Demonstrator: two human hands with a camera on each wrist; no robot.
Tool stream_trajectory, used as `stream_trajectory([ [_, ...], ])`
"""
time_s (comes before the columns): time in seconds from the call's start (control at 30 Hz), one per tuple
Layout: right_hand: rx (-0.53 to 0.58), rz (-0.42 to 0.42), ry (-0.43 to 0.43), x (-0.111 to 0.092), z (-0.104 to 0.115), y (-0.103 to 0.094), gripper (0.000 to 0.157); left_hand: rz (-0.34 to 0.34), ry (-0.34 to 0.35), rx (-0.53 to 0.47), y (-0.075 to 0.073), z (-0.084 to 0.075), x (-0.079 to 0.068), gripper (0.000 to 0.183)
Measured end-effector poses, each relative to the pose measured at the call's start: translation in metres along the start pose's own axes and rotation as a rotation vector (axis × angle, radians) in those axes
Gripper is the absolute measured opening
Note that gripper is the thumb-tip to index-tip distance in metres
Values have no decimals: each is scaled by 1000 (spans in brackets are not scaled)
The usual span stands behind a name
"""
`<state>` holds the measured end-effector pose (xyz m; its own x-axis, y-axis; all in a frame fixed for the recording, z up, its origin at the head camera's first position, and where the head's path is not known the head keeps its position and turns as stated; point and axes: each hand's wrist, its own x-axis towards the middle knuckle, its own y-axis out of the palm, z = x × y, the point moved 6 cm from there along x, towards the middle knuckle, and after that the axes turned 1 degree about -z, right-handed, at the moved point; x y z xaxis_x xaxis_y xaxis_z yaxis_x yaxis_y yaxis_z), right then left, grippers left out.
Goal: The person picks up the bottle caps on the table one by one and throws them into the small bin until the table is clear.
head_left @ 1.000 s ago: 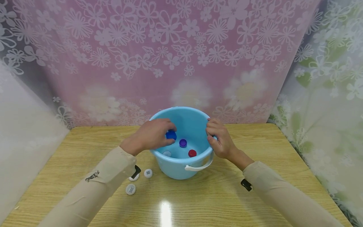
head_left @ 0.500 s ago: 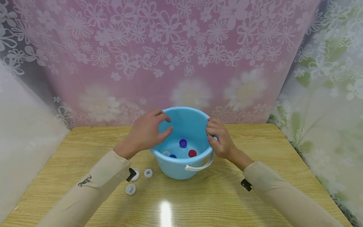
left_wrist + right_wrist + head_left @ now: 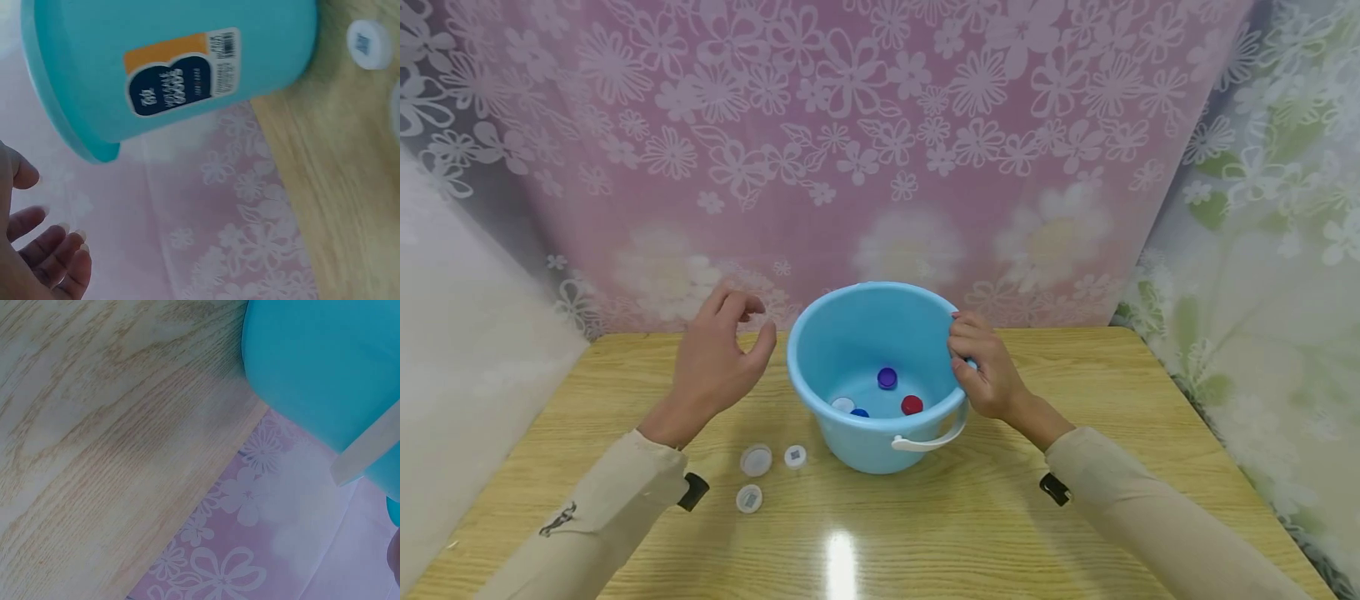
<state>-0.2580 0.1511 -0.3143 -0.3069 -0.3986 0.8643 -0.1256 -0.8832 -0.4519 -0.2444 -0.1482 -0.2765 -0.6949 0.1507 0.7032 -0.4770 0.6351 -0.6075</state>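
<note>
A light blue bucket stands on the table, and my right hand grips its right rim. Inside lie a purple bottle cap, a red cap, a whitish cap and a dark blue cap, the last partly hidden by the front rim. My left hand hovers left of the bucket, fingers loosely bent, holding nothing. In the left wrist view its fingers are apart from the bucket wall. Three white caps lie on the table below it: a larger one and two smaller, including a printed cap.
The bucket's white handle hangs down at its front right. A label is stuck on the bucket's side. The wooden table ends at a pink floral curtain behind, with pale cloth on both sides.
My left hand has let go of the blue cap, which dropped to the bucket's bottom, and has moved left out of the bucket. The right hand has kept its hold.
</note>
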Motion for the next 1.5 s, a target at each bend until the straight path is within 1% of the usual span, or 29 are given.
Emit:
stream_trajectory([
  [0.1,-3,-2,-1,0,0,0,23,43,-56,15,1,12,-12,19],
  [0.17,-1,-4,-2,0,0,0,24,88,-91,37,3,19,-20,20],
  [0.23,-2,-4,-1,0,0,0,24,154,-122,64,7,26,-29,20],
  [0.4,-14,3,3,-1,0,0,25,358,-206,105,24,45,-58,26],
  [0.47,-15,5,5,-1,0,0,25,419,-225,112,31,52,-69,29],
  [0.53,-13,6,5,-1,0,0,26,465,-240,123,36,57,-78,31],
  [0.67,-11,6,6,-1,0,0,27,549,-270,125,44,63,-92,35],
  [0.83,-1,2,5,-2,0,0,25,645,-298,119,50,63,-104,40],
  [1.0,0,1,5,-1,0,0,25,709,-307,121,56,62,-114,41],
  [1.1,-6,4,7,-1,0,0,25,728,-298,121,59,60,-118,41],
  [1.33,-10,13,16,-1,-1,0,24,744,-277,127,63,58,-125,41],
  [1.5,-15,20,22,-2,-2,0,24,735,-250,109,64,56,-125,29],
])
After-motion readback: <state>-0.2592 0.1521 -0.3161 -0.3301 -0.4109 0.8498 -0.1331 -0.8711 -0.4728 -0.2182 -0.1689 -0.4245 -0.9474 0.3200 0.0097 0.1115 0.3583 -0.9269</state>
